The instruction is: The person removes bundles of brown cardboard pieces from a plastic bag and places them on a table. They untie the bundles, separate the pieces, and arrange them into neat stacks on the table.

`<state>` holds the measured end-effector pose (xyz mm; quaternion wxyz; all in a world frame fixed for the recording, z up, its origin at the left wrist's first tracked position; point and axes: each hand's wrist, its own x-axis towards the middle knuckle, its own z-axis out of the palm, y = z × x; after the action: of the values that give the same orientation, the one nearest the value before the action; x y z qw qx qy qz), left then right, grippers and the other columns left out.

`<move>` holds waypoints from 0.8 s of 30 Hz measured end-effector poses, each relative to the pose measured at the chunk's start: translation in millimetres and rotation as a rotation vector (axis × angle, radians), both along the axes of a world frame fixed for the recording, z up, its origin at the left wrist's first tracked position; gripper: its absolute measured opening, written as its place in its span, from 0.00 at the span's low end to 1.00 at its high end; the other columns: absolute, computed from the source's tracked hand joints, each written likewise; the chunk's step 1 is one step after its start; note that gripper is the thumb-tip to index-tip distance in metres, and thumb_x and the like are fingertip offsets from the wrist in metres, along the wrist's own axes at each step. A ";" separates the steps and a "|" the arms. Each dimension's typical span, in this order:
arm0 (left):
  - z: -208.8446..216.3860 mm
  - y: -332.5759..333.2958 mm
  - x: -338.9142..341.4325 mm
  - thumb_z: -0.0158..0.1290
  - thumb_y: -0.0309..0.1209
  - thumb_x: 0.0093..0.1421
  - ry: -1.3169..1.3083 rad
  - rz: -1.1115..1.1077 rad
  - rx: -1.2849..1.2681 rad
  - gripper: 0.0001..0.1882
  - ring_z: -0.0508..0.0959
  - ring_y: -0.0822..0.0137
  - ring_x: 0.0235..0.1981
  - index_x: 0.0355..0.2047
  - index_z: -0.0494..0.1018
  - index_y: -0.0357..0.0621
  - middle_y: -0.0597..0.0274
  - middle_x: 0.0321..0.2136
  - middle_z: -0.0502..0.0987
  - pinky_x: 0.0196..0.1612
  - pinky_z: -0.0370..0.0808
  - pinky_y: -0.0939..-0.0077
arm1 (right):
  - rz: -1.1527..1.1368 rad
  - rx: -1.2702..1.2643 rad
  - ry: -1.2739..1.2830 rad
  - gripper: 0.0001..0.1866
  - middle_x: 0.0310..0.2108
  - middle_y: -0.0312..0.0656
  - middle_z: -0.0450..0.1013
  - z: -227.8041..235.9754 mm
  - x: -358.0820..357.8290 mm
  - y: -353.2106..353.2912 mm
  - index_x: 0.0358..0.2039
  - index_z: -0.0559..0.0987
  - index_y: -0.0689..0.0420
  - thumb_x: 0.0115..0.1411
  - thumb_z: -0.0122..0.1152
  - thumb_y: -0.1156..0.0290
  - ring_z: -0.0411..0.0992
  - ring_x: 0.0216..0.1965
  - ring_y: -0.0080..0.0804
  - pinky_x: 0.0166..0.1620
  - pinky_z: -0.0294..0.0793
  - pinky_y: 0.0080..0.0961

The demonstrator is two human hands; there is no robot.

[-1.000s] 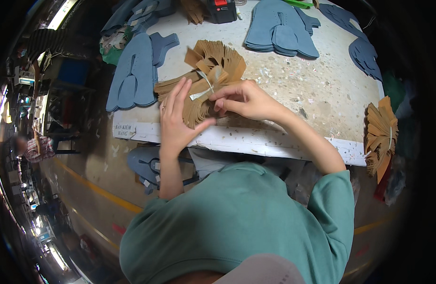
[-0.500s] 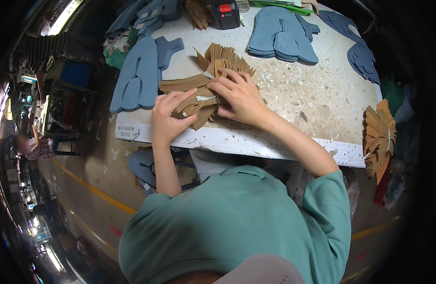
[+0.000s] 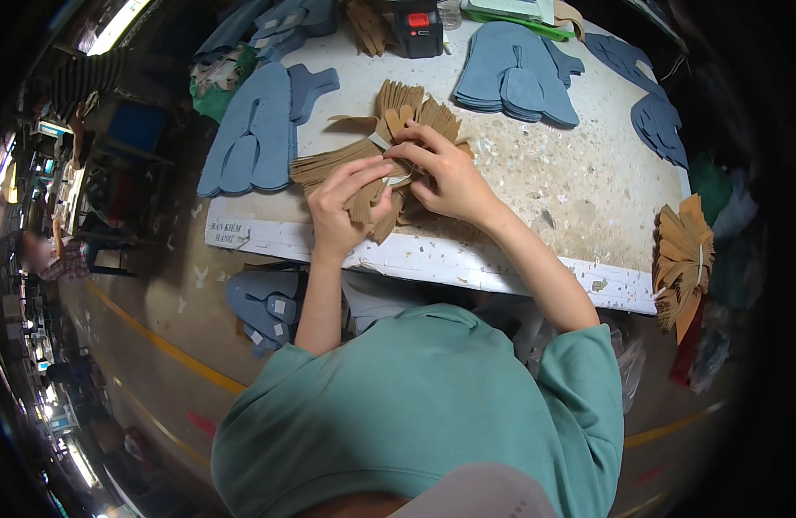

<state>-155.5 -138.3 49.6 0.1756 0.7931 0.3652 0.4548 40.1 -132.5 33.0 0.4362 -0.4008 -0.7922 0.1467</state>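
Wardrobe check from my end: I'm looking down at a loose teal-green tee (image 3: 415,388), plain fabric, kinda roomy through the body. The left sleeve (image 3: 277,375) and right sleeve (image 3: 579,371) are short and wide, stopping around the elbows, with soft creases on the right one. There's a curved, stitched neckband (image 3: 363,475), and the hem (image 3: 454,318) bunches up near the tabletop's (image 3: 450,269) front edge. I've also got a pale greyish cap brim (image 3: 475,492) with tiny dark marks. Left hand (image 3: 342,207) and right hand (image 3: 454,177) are bare, forearms (image 3: 545,272) too.
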 end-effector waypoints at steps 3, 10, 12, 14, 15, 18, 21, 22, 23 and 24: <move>11.3 8.2 -19.1 0.61 0.24 0.42 0.055 -0.045 0.051 0.15 0.81 0.62 0.37 0.34 0.82 0.47 0.60 0.35 0.81 0.42 0.78 0.71 | -0.032 -0.028 -0.049 0.24 0.45 0.44 0.71 1.7 6.9 6.1 0.43 0.77 0.56 0.43 0.52 0.86 0.71 0.50 0.46 0.49 0.75 0.35; 96.2 -5.2 -87.8 0.57 0.28 0.41 0.027 -0.003 0.143 0.14 0.78 0.63 0.35 0.31 0.78 0.38 0.54 0.34 0.76 0.39 0.75 0.73 | -0.135 0.046 0.084 0.27 0.47 0.45 0.71 36.3 16.7 2.3 0.50 0.76 0.54 0.46 0.52 0.83 0.71 0.48 0.41 0.50 0.72 0.31; 94.2 -11.0 -66.0 0.60 0.29 0.41 0.111 -0.033 0.052 0.14 0.78 0.63 0.35 0.31 0.78 0.39 0.55 0.33 0.76 0.38 0.74 0.73 | 0.049 0.023 0.135 0.27 0.49 0.46 0.69 54.6 9.8 -11.6 0.54 0.73 0.55 0.50 0.59 0.74 0.69 0.52 0.43 0.54 0.68 0.34; 83.2 -12.9 -34.0 0.62 0.29 0.41 0.082 -0.154 -0.030 0.13 0.77 0.64 0.34 0.29 0.78 0.40 0.56 0.32 0.75 0.38 0.73 0.74 | 0.172 0.041 0.088 0.32 0.49 0.48 0.69 68.0 2.7 -31.7 0.58 0.69 0.55 0.51 0.63 0.69 0.68 0.53 0.46 0.55 0.68 0.36; 76.9 -17.0 -19.1 0.64 0.31 0.42 0.042 -0.177 -0.092 0.16 0.77 0.63 0.34 0.32 0.77 0.39 0.56 0.31 0.74 0.39 0.73 0.73 | 0.188 0.081 0.036 0.35 0.49 0.49 0.69 71.4 -0.8 -42.0 0.60 0.67 0.55 0.50 0.65 0.67 0.67 0.53 0.47 0.55 0.68 0.37; 61.5 -13.8 17.5 0.69 0.42 0.41 -0.027 -0.249 0.020 0.31 0.76 0.62 0.37 0.42 0.73 0.38 0.55 0.37 0.73 0.42 0.73 0.72 | -0.001 -0.115 0.012 0.39 0.44 0.48 0.71 69.2 6.2 -62.0 0.62 0.64 0.52 0.47 0.66 0.72 0.73 0.43 0.44 0.45 0.73 0.32; 55.1 -14.5 26.3 0.71 0.41 0.40 0.009 -0.077 -0.142 0.34 0.75 0.65 0.38 0.47 0.73 0.43 0.59 0.43 0.72 0.40 0.73 0.73 | -0.260 -0.200 -0.006 0.35 0.38 0.46 0.73 57.4 50.3 -78.9 0.57 0.70 0.51 0.43 0.63 0.78 0.74 0.36 0.40 0.39 0.75 0.29; 54.1 -13.1 25.5 0.70 0.36 0.42 0.051 -0.033 -0.122 0.31 0.75 0.67 0.38 0.48 0.74 0.46 0.60 0.43 0.72 0.39 0.73 0.75 | -0.397 -0.190 -0.054 0.32 0.37 0.46 0.73 53.9 71.0 -83.5 0.54 0.73 0.52 0.45 0.63 0.78 0.75 0.36 0.39 0.40 0.76 0.28; 53.1 -11.1 23.7 0.68 0.33 0.45 0.050 -0.041 -0.120 0.26 0.75 0.68 0.36 0.46 0.75 0.45 0.61 0.42 0.73 0.39 0.73 0.75 | -0.509 -0.222 -0.031 0.27 0.38 0.46 0.73 50.6 92.5 -89.4 0.52 0.74 0.54 0.48 0.64 0.72 0.75 0.37 0.41 0.40 0.76 0.32; 51.4 -9.9 22.0 0.66 0.32 0.47 0.052 -0.057 -0.140 0.23 0.76 0.68 0.36 0.44 0.75 0.44 0.61 0.41 0.74 0.39 0.73 0.75 | -0.624 -0.254 0.082 0.26 0.40 0.45 0.75 46.2 113.0 -94.9 0.52 0.74 0.53 0.49 0.63 0.72 0.76 0.39 0.37 0.41 0.76 0.31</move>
<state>-133.6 -148.2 101.0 0.2339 0.8007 0.3777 0.4020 153.0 -227.4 79.2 0.4382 -0.6689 -0.5884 0.1195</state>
